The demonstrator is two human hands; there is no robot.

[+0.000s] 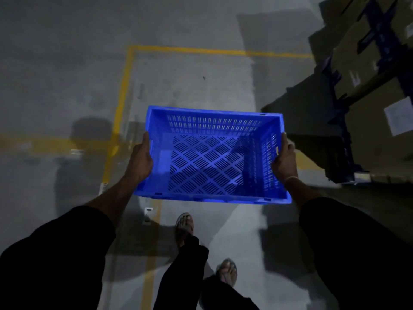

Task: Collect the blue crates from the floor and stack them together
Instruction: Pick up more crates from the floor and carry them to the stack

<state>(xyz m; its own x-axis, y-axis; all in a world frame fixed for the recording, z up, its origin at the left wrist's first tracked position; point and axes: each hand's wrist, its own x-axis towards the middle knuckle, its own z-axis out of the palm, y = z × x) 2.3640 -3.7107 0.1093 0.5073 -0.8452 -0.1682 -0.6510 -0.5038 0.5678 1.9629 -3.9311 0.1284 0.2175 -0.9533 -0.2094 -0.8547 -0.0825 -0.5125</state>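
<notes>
An empty blue crate (210, 157) with slotted walls and a perforated bottom hangs in the air in front of me, above the grey floor. My left hand (139, 158) grips its left short wall, thumb over the rim. On the opposite short wall my right hand (286, 158) holds the crate the same way. The crate is level and upright, open side up. No other blue crate shows in view.
Yellow floor lines (121, 101) mark a bay ahead and to the left. Stacked cardboard boxes (371, 90) on dark blue racking (339, 108) fill the right side. My feet in sandals (184, 224) stand on the concrete below the crate.
</notes>
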